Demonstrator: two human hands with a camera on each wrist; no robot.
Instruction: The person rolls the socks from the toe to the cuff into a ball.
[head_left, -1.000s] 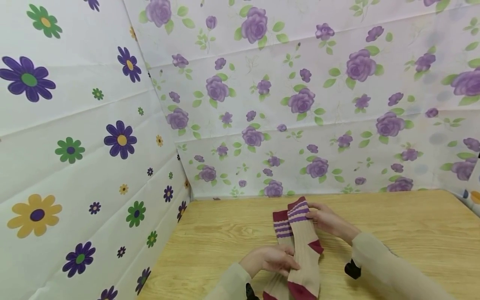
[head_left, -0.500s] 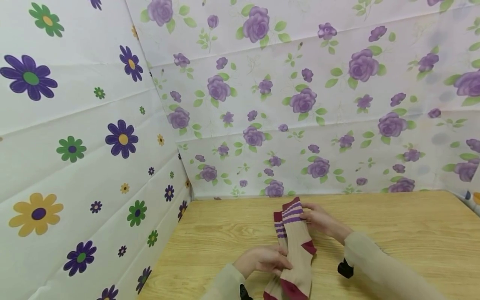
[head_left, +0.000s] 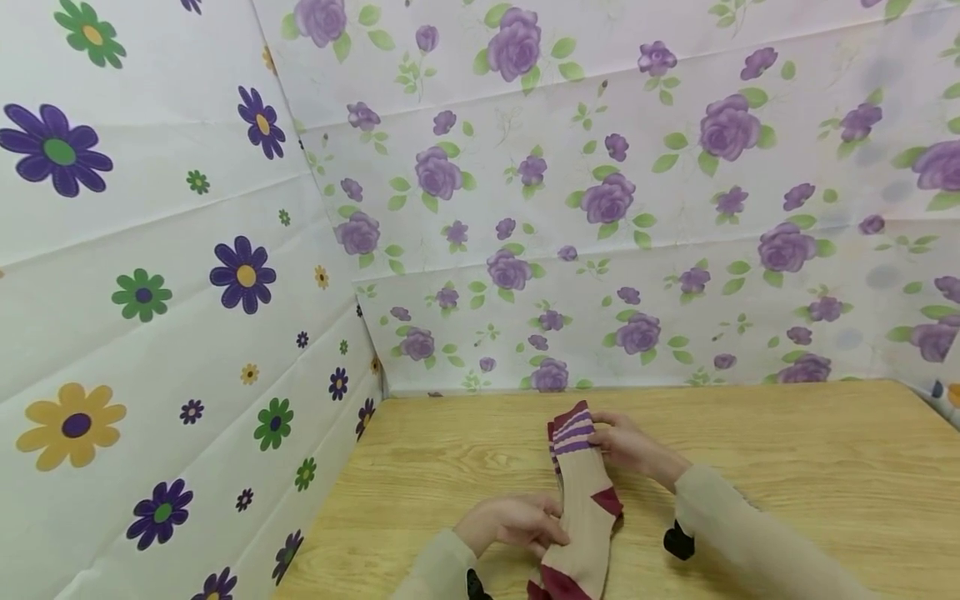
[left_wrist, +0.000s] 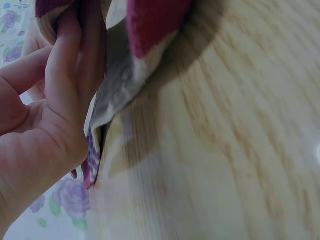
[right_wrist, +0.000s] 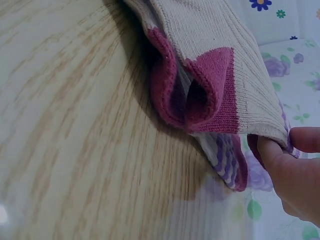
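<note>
Two beige ribbed socks with maroon toes, heels and cuff edges and purple stripes are in the head view. The upper sock point(head_left: 585, 508) lies over the lower sock point(right_wrist: 165, 82), nearly lined up with it, so most of the lower one is hidden. At the striped cuff, my right hand point(head_left: 637, 450) pinches the upper sock between thumb and fingers. My left hand point(head_left: 513, 525) grips the upper sock's left edge near the foot, its thumb on top. In the left wrist view, the fingers of that hand point(left_wrist: 55, 100) reach beneath the fabric, and the lower sock point(left_wrist: 120, 80) hangs close over the table.
The wooden table point(head_left: 435, 467) extends to both sides of the socks. Behind it hangs a white cloth with purple roses point(head_left: 510, 200); a daisy-print cloth point(head_left: 187, 350) borders the left side.
Both hands have moved left with the upper sock. It now covers most of the lower sock, whose striped cuff showed beside it before.
</note>
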